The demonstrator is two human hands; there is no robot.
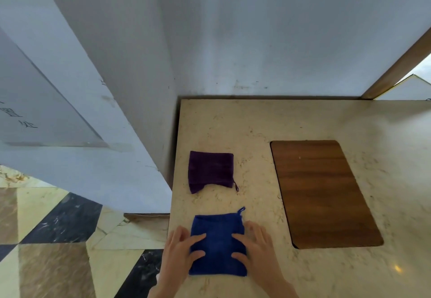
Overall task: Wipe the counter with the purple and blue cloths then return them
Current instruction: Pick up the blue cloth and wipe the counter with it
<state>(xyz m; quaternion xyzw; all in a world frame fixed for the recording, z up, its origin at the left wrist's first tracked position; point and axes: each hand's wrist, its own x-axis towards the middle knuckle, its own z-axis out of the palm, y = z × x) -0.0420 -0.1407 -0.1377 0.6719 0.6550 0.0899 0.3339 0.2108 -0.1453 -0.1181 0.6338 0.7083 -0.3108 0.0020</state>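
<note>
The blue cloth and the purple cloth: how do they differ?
The blue cloth lies nearer the person, under both hands; the purple cloth lies farther back, untouched. The blue one's loop points away from the person, the purple one's toward them. Both are folded on the counter.

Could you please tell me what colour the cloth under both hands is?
Blue cloth, seen in the head view.

Folded blue cloth [218, 244] flat on counter [256, 122]; purple cloth [211, 171] beyond.
</note>
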